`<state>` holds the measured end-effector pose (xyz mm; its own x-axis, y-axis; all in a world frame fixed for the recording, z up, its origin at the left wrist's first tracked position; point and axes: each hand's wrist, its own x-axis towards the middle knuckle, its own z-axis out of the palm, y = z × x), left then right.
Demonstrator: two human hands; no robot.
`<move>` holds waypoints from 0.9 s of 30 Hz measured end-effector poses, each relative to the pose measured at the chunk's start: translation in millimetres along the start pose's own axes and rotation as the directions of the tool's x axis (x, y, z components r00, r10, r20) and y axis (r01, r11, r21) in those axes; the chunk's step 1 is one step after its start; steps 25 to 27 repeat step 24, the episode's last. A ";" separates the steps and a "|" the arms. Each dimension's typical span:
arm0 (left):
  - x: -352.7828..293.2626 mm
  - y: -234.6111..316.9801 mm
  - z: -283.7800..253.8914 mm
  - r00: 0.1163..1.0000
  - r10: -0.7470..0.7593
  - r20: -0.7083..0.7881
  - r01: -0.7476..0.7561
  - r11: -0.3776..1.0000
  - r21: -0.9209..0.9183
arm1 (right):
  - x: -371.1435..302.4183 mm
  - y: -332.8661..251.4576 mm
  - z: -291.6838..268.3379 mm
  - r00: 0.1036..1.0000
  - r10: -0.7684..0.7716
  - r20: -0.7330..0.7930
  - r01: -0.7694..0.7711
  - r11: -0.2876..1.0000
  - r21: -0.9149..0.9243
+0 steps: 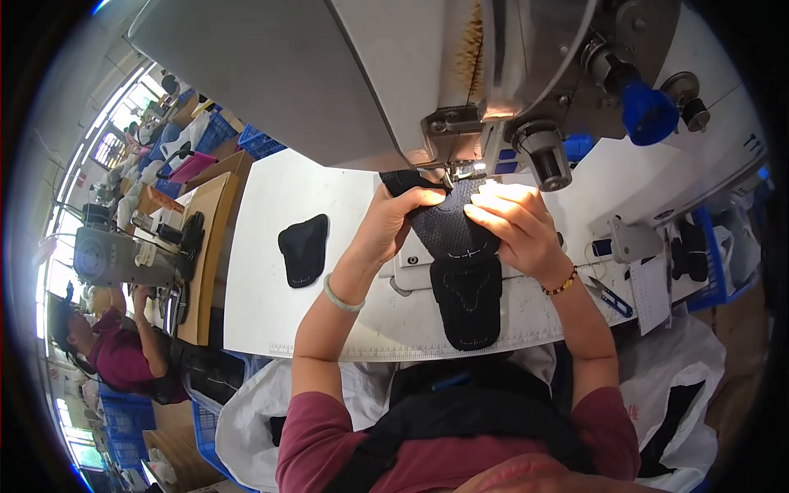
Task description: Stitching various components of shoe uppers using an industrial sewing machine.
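Note:
A black textured fabric piece [450, 232] with light stitch marks near its near edge lies beneath the presser foot [448, 177] of a sewing machine [394, 82]. On its left edge, my left hand [389, 215] is closed with the thumb on top. My right hand [519, 223] grips the right side, fingertips pressed together on the fabric close to the lit needle area. A second black piece [466, 306], marked with light stitches, lies just below, its upper end meeting the held one. One more black piece [304, 251] rests apart on the left of the white table [255, 316].
Blue-handled thread snips [610, 297] lie right of my right forearm, near a paper sheet [651, 297]. A ruler strip [370, 353] runs along the table's front edge. White bags [271, 423] hang below. At far left, another person [131, 357] sits at a sewing machine [123, 256].

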<state>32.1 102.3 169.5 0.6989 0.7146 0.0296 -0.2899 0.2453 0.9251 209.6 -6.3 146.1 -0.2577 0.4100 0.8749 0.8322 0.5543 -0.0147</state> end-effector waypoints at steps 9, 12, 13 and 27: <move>1.7 3.5 4.2 0.999 0.042 0.018 -0.042 0.999 0.029 | 0.8 3.2 -1.0 1.000 0.006 0.002 -0.006 1.000 0.019; 4.3 2.0 0.8 0.999 0.042 0.022 -0.043 0.999 0.032 | 1.5 2.6 -0.9 1.000 0.018 0.004 -0.018 0.999 0.032; 4.7 1.4 -0.8 0.998 0.049 0.029 -0.049 0.999 0.023 | 0.9 2.9 -0.3 1.000 0.023 0.010 -0.023 0.999 0.027; 7.8 -3.3 -6.7 0.999 0.036 0.000 -0.036 0.999 0.019 | -4.6 4.2 -0.5 0.997 0.065 0.038 -0.067 0.997 0.036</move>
